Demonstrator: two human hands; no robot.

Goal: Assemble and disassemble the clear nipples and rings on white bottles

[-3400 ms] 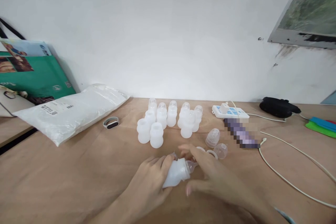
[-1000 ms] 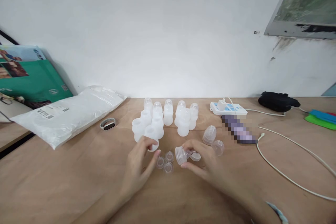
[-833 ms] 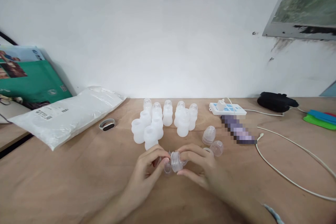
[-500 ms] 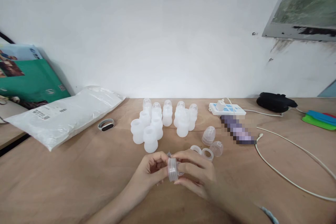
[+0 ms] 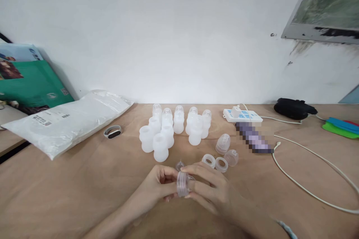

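Observation:
Near the table's front, my left hand (image 5: 164, 185) pinches the left side of a clear, ribbed bottle collar (image 5: 182, 184) between thumb and fingers. My right hand (image 5: 209, 186) grips the same collar from the right, its fingers covering part of that side. Just behind the collar a small clear silicone nipple (image 5: 180, 165) rests on the table, partly hidden by the fingers. To the right lie two whitish rings (image 5: 221, 164), a clear domed cap (image 5: 231, 158) and a capped clear piece (image 5: 223, 144). Beyond stand several milky small bottles: open ones (image 5: 160, 148) and ones under clear domes (image 5: 195, 130).
A white plastic parcel (image 5: 70, 123) and a fitness band (image 5: 112, 132) lie on the left. On the right are a power strip (image 5: 255, 117), a blurred phone-like object (image 5: 254, 138), a looping white cable (image 5: 308, 193) and a black case (image 5: 294, 108). A wall (image 5: 174, 44) closes the back.
The collar and both hands have shifted slightly left and toward me. More of the nipple and the two rings shows now. Both hands keep their grip.

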